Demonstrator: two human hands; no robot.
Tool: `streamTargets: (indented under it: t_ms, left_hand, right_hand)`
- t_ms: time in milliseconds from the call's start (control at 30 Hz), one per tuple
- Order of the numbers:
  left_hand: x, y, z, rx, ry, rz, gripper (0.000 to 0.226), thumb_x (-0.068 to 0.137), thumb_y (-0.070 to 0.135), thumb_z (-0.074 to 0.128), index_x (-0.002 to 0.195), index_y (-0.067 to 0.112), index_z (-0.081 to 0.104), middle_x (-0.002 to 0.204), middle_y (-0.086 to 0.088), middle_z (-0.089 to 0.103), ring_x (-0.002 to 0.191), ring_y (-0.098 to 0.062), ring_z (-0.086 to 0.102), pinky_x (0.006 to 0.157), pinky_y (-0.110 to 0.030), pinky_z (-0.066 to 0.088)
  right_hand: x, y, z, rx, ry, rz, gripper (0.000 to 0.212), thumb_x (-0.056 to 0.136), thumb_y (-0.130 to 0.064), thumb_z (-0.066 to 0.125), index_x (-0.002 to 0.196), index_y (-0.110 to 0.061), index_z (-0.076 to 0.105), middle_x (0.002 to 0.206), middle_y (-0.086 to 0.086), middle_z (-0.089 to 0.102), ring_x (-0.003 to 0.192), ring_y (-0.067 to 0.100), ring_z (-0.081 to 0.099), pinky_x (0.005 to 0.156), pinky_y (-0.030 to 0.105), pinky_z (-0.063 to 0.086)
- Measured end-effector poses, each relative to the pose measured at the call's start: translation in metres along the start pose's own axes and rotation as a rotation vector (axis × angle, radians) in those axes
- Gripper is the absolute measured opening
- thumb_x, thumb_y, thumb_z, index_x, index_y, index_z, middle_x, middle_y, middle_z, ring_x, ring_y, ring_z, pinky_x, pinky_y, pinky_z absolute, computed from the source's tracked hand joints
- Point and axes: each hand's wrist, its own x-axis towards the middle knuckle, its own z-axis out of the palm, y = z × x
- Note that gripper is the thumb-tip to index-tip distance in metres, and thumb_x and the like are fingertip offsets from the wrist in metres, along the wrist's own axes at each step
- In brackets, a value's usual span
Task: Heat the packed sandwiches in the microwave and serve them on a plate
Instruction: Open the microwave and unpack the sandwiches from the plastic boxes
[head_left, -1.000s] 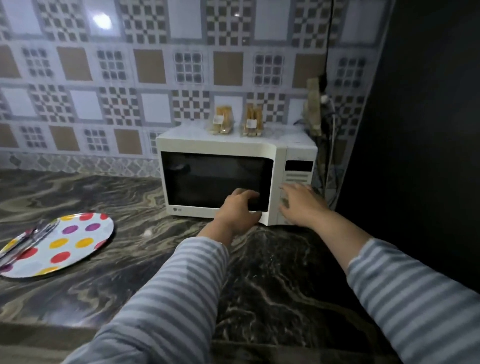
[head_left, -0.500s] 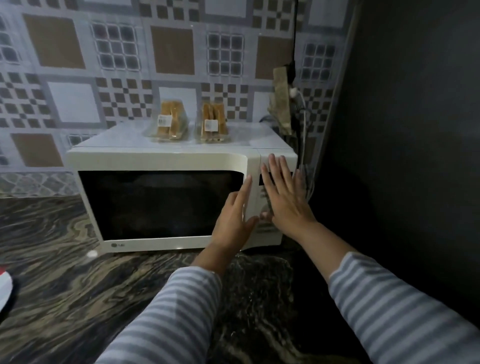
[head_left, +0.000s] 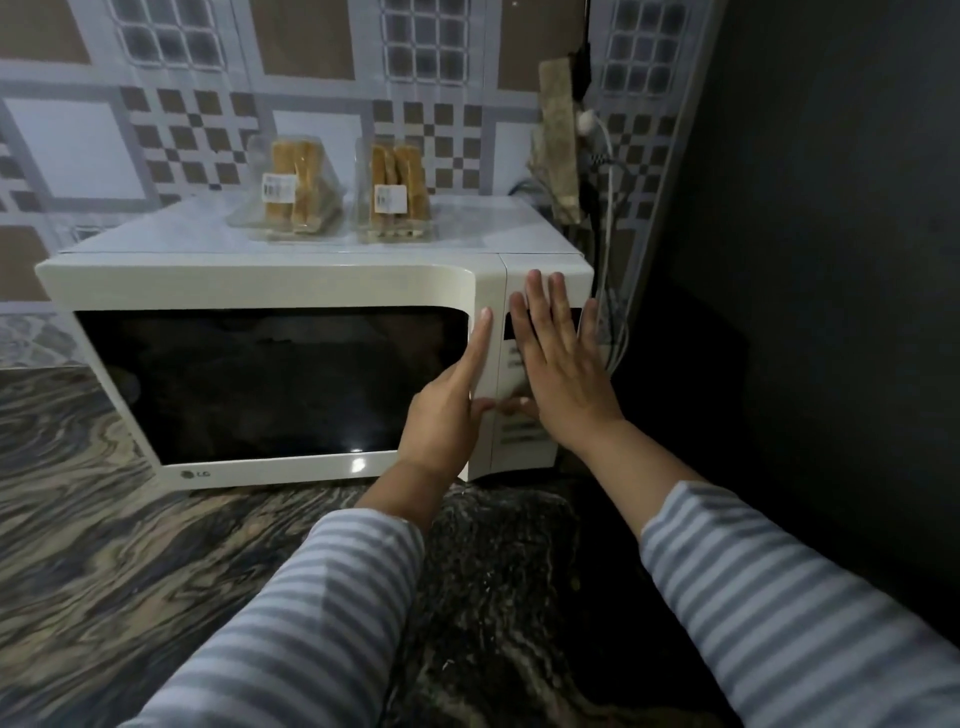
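Observation:
A white microwave (head_left: 260, 283) stands on the dark marbled counter with its door closed. On its top sit two clear packs of sandwiches, one on the left (head_left: 291, 189) and one on the right (head_left: 396, 192). My left hand (head_left: 447, 410) rests on the right edge of the door, index finger straight up and thumb on the door's edge. My right hand (head_left: 558, 364) lies flat with straight fingers on the control panel. No plate is in view.
A dark wall (head_left: 805, 260) rises close on the right of the microwave. White cables (head_left: 608, 208) and a brown socket block (head_left: 558, 135) hang behind its right rear corner. The marbled counter (head_left: 130, 571) stretches left and toward me. Patterned tiles cover the back wall.
The view has closed in on the microwave and the dotted plate has left the frame. Both hands rose from the microwave's lower edge to the door edge and control panel, fingers straightening.

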Motion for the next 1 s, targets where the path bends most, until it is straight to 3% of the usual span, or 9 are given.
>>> streamTargets:
  t_ms: [133, 367, 500, 733, 1000]
  left_hand:
    - [-0.001, 0.003, 0.001, 0.024, -0.001, -0.06, 0.119, 0.08, 0.0, 0.067, 0.134, 0.065, -0.017, 0.07, 0.013, 0.043, 0.052, -0.002, 0.041, 0.062, -0.021, 0.037]
    - [-0.004, 0.006, 0.001, -0.019, 0.044, -0.055, 0.114, 0.08, -0.004, 0.065, 0.14, 0.061, -0.006, 0.072, 0.012, 0.043, 0.064, 0.016, 0.05, 0.059, 0.002, 0.034]
    - [-0.004, 0.008, 0.0, -0.007, 0.045, -0.081, 0.114, 0.079, -0.001, 0.068, 0.139, 0.062, -0.006, 0.062, 0.018, 0.038, 0.051, 0.003, 0.046, 0.059, -0.011, 0.034]
    - [-0.021, 0.008, -0.005, 0.025, 0.032, -0.068, 0.117, 0.075, 0.019, 0.079, 0.142, 0.057, -0.01, 0.058, 0.02, 0.04, 0.051, -0.006, 0.048, 0.054, -0.023, 0.045]
    - [-0.041, 0.01, -0.021, -0.017, -0.025, -0.039, 0.122, 0.071, 0.025, 0.082, 0.139, 0.061, -0.012, 0.06, 0.011, 0.046, 0.057, -0.007, 0.051, 0.056, -0.017, 0.046]
  right_hand:
    - [-0.001, -0.001, -0.003, 0.013, 0.002, 0.002, 0.129, 0.066, -0.05, 0.075, 0.147, -0.009, -0.016, 0.153, 0.011, -0.024, 0.141, 0.03, -0.025, 0.112, 0.051, -0.017]
    - [-0.001, -0.001, -0.005, 0.054, 0.0, -0.011, 0.127, 0.066, -0.052, 0.073, 0.146, -0.01, -0.016, 0.153, 0.01, -0.022, 0.14, 0.029, -0.027, 0.114, 0.053, -0.009]
    - [-0.002, 0.0, -0.004, 0.064, 0.012, -0.013, 0.127, 0.065, -0.057, 0.073, 0.147, -0.009, -0.011, 0.153, 0.011, -0.019, 0.141, 0.03, -0.021, 0.114, 0.054, -0.005]
    - [0.001, -0.001, -0.003, 0.075, -0.023, -0.002, 0.132, 0.063, -0.058, 0.074, 0.143, -0.012, -0.019, 0.15, 0.008, -0.024, 0.137, 0.028, -0.026, 0.11, 0.054, -0.013]
    - [-0.001, -0.004, -0.015, 0.014, -0.093, 0.016, 0.126, 0.077, -0.058, 0.064, 0.136, -0.011, -0.036, 0.146, 0.008, -0.038, 0.135, 0.029, -0.033, 0.11, 0.056, -0.011]
